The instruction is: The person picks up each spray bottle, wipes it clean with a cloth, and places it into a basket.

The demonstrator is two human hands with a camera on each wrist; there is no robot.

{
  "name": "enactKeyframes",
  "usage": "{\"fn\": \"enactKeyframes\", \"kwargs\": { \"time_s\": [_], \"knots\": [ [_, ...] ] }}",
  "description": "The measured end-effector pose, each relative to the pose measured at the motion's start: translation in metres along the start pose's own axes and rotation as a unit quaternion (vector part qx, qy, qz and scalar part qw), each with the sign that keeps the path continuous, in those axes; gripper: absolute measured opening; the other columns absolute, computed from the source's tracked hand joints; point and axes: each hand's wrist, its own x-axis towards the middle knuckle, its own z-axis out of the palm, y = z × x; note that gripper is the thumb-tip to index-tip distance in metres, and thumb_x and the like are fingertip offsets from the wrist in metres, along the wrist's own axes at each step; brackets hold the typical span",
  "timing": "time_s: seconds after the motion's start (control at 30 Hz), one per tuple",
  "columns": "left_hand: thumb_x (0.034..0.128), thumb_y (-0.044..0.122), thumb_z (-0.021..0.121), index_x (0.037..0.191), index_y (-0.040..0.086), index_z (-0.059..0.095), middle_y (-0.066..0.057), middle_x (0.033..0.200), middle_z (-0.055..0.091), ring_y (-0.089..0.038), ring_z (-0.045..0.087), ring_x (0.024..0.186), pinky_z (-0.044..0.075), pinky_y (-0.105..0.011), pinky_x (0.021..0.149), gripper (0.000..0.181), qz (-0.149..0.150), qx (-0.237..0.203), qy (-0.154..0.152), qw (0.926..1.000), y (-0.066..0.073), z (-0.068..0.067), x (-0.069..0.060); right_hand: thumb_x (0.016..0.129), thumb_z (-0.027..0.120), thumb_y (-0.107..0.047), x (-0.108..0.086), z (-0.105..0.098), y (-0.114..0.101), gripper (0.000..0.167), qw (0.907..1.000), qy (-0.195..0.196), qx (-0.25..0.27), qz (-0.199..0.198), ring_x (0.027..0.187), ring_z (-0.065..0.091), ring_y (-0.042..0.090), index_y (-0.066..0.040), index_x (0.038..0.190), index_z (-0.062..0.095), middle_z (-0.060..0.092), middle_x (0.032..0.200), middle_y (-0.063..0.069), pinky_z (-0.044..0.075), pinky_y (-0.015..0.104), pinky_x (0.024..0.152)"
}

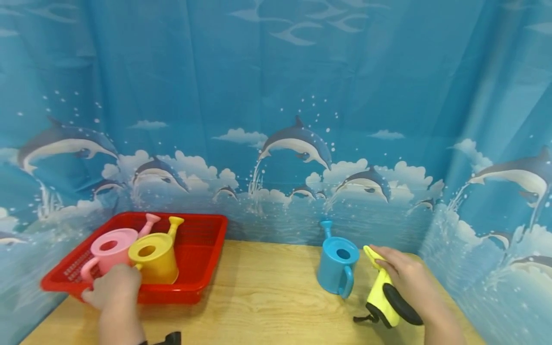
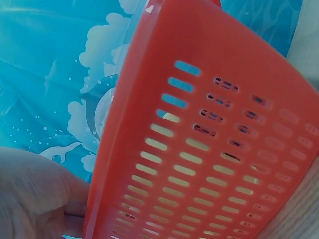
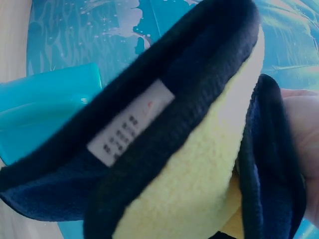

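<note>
My left hand (image 1: 115, 287) grips the near rim of a red plastic basket (image 1: 210, 256) at the left; the left wrist view shows its slotted wall (image 2: 199, 30) beside the hand. Inside the basket stand a pink watering can (image 1: 115, 254) and a yellow watering can (image 1: 160, 263), side by side. Over at the right, my right hand (image 1: 405, 278) holds yellow gloves (image 1: 381, 294) with black cuffs, above the table. Two dark cuff openings and a white label (image 3: 130, 123) show in the right wrist view. Just left of the gloves stands a blue watering can (image 1: 334, 268), untouched.
A wooden table (image 1: 267, 292) lies under everything. Behind it and along both sides hangs a blue curtain (image 1: 276, 96) printed with dolphins and clouds. The basket sits close to the left curtain.
</note>
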Motion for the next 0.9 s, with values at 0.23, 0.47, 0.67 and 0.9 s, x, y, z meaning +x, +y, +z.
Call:
{"fn": "enactKeyframes", "kwargs": {
  "time_s": [0.23,0.47,0.67,0.9],
  "knots": [
    [0.1009,0.031,0.042,0.123,-0.012,0.050,-0.040,0.117,0.049,-0.052,0.040,0.112,0.023,-0.070,0.098,0.049,0.018,-0.029,0.054,0.9979,-0.002,0.001,0.001,0.068,0.076,0.010,-0.002,-0.001,0.004,0.049,1.0000,0.008,0.004,-0.003,0.083,0.069,0.030,-0.002,0.115,0.067,0.072,0.099,0.014,0.057,0.038,0.068],
    [0.0992,0.032,0.048,0.138,-0.008,0.038,-0.038,0.136,0.034,-0.054,0.021,0.131,0.012,-0.075,0.104,0.056,0.065,-0.064,0.094,0.9914,0.010,0.000,-0.006,0.073,0.074,0.009,-0.002,-0.003,0.007,0.045,0.9998,-0.006,0.012,0.012,0.086,0.068,0.032,-0.001,0.116,0.066,0.071,0.102,0.015,0.056,0.042,0.071],
    [0.1001,0.041,0.043,0.147,-0.007,0.022,-0.037,0.151,0.010,-0.055,-0.006,0.141,0.001,-0.076,0.106,0.071,0.122,-0.073,0.095,0.9853,0.035,0.000,-0.026,0.073,0.074,0.009,-0.001,-0.006,0.007,0.046,0.9996,-0.017,0.015,0.019,0.086,0.068,0.032,-0.001,0.117,0.066,0.071,0.102,0.015,0.056,0.041,0.071],
    [0.0975,0.053,0.042,0.153,0.003,0.016,-0.031,0.156,-0.005,-0.057,-0.016,0.139,-0.006,-0.078,0.102,0.079,0.206,-0.052,0.121,0.9696,0.071,0.022,-0.044,0.074,0.073,0.009,-0.002,-0.005,0.007,0.045,0.9992,-0.022,0.019,0.027,0.087,0.068,0.032,-0.001,0.117,0.065,0.071,0.103,0.015,0.056,0.042,0.071]
  ]
}}
